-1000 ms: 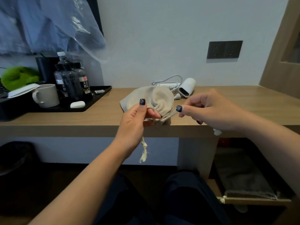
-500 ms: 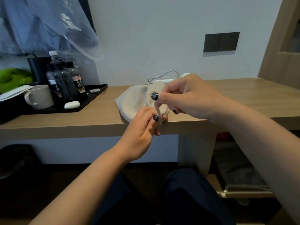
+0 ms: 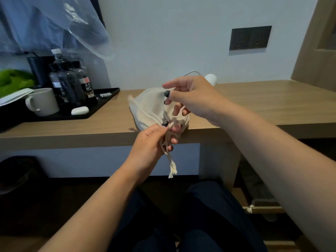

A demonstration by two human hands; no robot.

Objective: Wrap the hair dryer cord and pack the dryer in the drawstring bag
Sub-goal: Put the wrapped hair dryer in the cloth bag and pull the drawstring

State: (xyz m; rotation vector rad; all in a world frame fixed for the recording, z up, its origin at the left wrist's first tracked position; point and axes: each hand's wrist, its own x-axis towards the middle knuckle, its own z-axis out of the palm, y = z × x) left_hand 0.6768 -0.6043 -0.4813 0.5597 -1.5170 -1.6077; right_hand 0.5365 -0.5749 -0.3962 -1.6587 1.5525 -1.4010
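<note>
— Where's your bag (image 3: 151,108)?
— One bag, on the worktop (image 3: 263,106) edge, mouth towards you. Your left hand (image 3: 151,142) pinches its cord (image 3: 170,157); right hand (image 3: 192,99) pinches the mouth.
— The dryer (image 3: 211,78)?
— One, behind your right hand, mostly hidden.
</note>
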